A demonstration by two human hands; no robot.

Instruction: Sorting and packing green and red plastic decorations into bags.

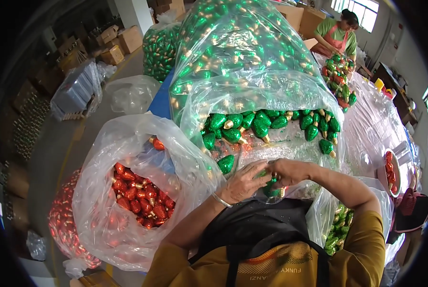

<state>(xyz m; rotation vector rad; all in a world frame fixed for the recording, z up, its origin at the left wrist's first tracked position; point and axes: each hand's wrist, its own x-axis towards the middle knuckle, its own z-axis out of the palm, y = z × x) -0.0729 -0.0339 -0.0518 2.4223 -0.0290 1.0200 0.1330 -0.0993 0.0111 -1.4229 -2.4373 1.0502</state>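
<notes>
Close in front of my body, both hands meet at the near edge of the plastic-covered table. My right hand [289,171] is closed, its fingers curled at the top of a green glittery bulb-shaped ornament [271,187] with a gold cap. The fingers of my left hand [245,182] press together against the right fingertips; whatever they pinch is hidden. A single green ornament [226,164] lies just beyond my left hand. More green ornaments [260,125] spill from the mouth of a huge clear plastic bag [238,48] on the table.
To my left stands an open clear bag [99,167] of red ornaments [144,198]. Another bag of green ornaments [338,227] sits beside my right arm. A white tub [398,179] holds red pieces at the right. Across the table, a person [339,36] handles clustered ornaments [339,79].
</notes>
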